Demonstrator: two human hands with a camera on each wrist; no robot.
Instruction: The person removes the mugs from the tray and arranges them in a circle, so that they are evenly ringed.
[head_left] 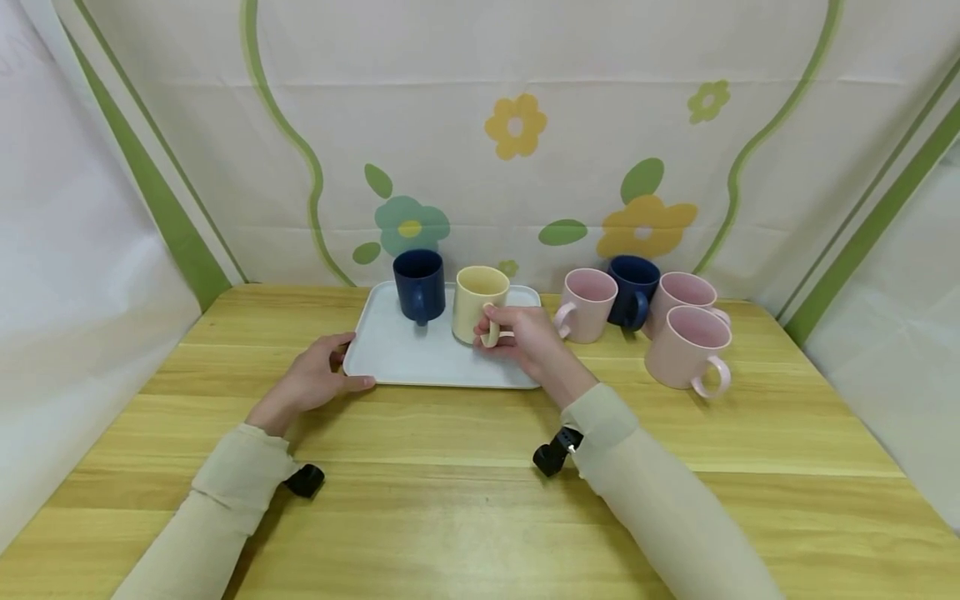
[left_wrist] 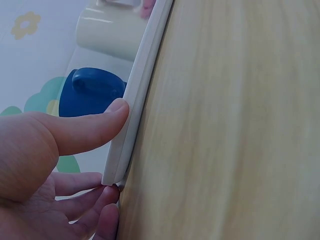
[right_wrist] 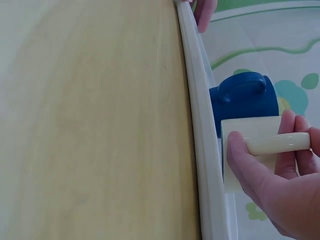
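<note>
A white tray (head_left: 420, 358) lies on the wooden table, and a dark blue mug (head_left: 419, 287) stands upright towards its back left. My left hand (head_left: 318, 375) grips the tray's front left corner, its thumb on the front rim and its fingers around the left side. With my right hand (head_left: 521, 342) I pinch the handle of a pale yellow mug (head_left: 478, 287), which is upright at the tray, right of the blue one. Whether its base fully rests on the tray I cannot tell. The right wrist view shows fingers (right_wrist: 250, 162) around this handle.
Right of the tray stand three pink mugs (head_left: 588, 292) and a second dark blue mug (head_left: 632, 283), grouped closely. Behind the table (head_left: 450, 483) hangs a white curtain (head_left: 375, 100) with printed flowers. Both sleeved wrists carry a black device (head_left: 553, 454).
</note>
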